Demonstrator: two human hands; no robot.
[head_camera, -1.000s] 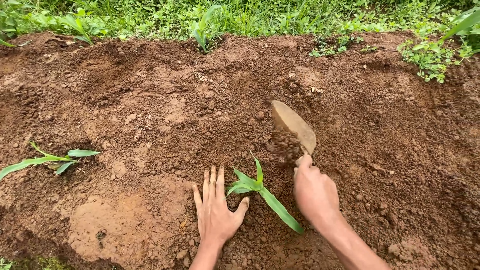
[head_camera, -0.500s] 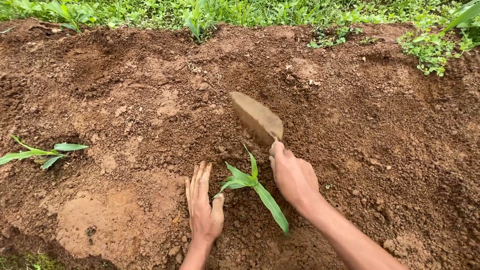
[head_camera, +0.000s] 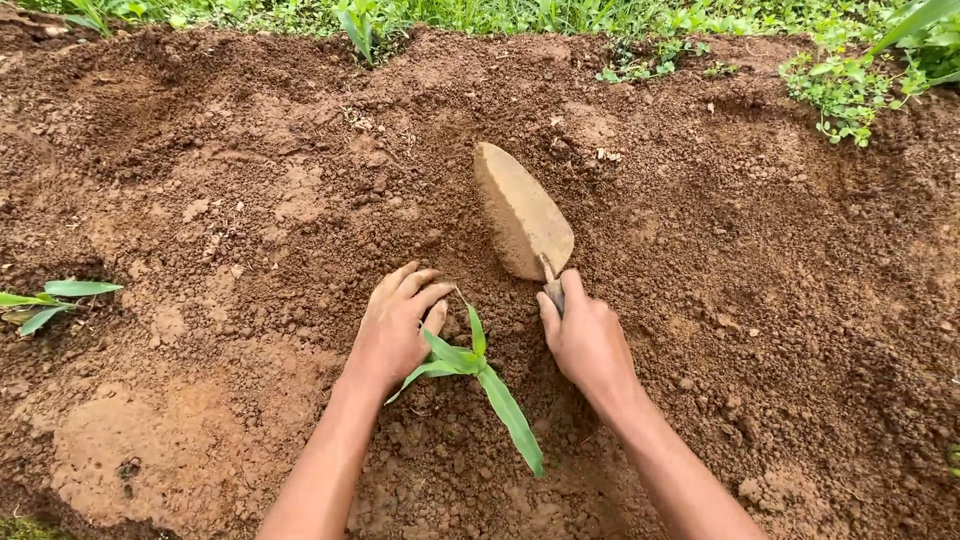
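A small green seedling (head_camera: 478, 375) with long narrow leaves stands in loose brown soil between my two hands. My left hand (head_camera: 395, 325) lies cupped on the soil just left of its stem, fingers bent and pressing the earth, holding nothing. My right hand (head_camera: 585, 335) is closed around the handle of a soil-coated pointed trowel (head_camera: 522, 212). The blade points up and away, its tip resting on the soil beyond the seedling.
Another seedling (head_camera: 45, 300) grows at the far left of the bed. Grass and weeds (head_camera: 850, 85) line the far edge. A smoothed, lighter soil patch (head_camera: 170, 440) lies near the lower left. Clods and small stones cover the rest.
My left hand has gone from lying flat with spread fingers to cupping the soil beside the stem. The trowel blade has swung left and lies lower over the soil.
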